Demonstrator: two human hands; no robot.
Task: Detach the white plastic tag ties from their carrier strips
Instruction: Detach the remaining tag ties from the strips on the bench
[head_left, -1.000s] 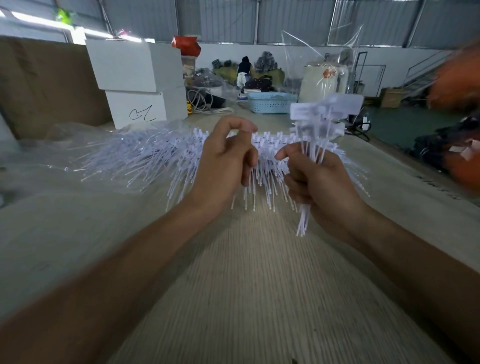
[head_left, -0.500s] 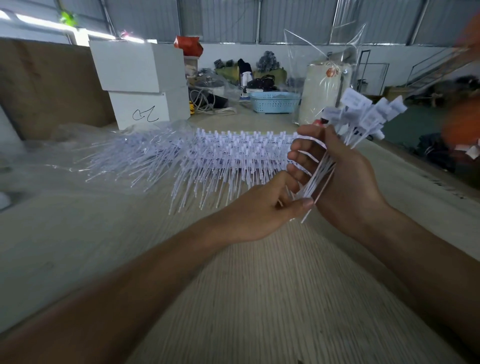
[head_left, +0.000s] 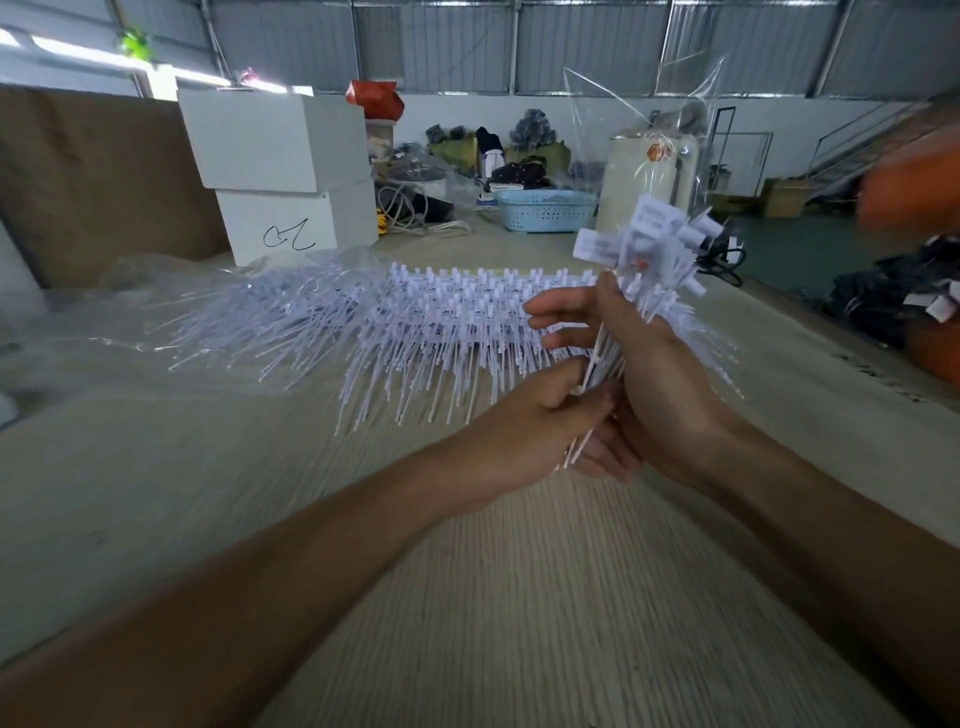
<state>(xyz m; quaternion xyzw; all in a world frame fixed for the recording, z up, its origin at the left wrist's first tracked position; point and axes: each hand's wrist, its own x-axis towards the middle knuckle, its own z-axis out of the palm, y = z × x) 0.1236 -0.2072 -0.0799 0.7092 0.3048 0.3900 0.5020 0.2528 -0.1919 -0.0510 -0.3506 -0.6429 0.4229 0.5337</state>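
Left hand (head_left: 524, 431) first: I see its fingers curled, pinching the lower stems of a loose bunch of white plastic tag ties (head_left: 644, 270). Farthest left on the pale woven-textured table (head_left: 467, 597) lies crumpled clear plastic film (head_left: 119, 306), with a brown board (head_left: 88, 176) leaning behind it. Two stacked white cardboard boxes (head_left: 280, 171) stand next; the lower one carries a black hand-drawn scrawl I cannot read. Across the middle of the table spreads the heap of white tag ties on their carrier strips (head_left: 415, 322), tails bristling toward me and partly hidden by my hands. Behind it sit a red bag (head_left: 375, 98) and a light-blue perforated plastic basket (head_left: 545, 208). My right hand (head_left: 660, 379) holds the bunch upright, thumb against the stems, fingers fairly straight and spread. Print on the flat tag heads is too blurred to read. A clear plastic bag (head_left: 644, 130) stands behind them.
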